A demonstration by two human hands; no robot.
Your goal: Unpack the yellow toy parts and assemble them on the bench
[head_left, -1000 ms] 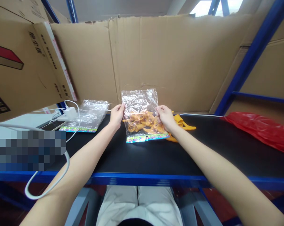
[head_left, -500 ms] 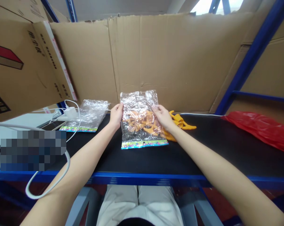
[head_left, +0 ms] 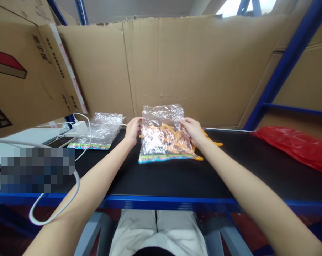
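The clear, crinkled plastic bag with a colourful printed strip along its near edge (head_left: pixel 164 134) stands between both hands, in front of bright orange plastic pieces (head_left: pixel 199 158) on the black-topped desk (head_left: pixel 161 181). The right hand (head_left: pixel 192 131) pinches its right edge; the left hand (head_left: pixel 133 131) meets its left edge, its grip unclear. Light, even tension from both sides should limit creasing of such thin film.

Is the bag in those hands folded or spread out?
Spread out: the clear bag shows wide between the left hand and right hand.
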